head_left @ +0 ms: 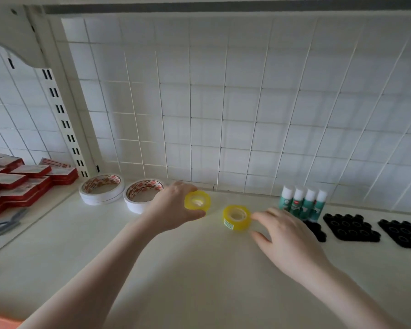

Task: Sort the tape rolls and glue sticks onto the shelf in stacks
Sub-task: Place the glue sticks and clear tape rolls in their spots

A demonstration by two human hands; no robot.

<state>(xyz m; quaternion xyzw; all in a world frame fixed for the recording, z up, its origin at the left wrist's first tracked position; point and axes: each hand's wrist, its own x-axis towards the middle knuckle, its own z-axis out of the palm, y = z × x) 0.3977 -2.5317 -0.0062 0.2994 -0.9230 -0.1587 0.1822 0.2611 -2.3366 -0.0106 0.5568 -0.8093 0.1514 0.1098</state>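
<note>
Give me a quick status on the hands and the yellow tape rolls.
Left hand grips one yellow tape roll. Right hand open, fingertips at second yellow roll on the shelf. Nothing between them.

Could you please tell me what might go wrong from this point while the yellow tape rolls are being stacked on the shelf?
1. The left hand pinches one yellow tape roll only at its rim; it could slip and roll across the shelf.
2. The right hand reaches the second yellow roll with the upright glue sticks close behind; a careless sweep may topple them.
3. The small rolls could be set off-centre, leaving a leaning stack.
</note>
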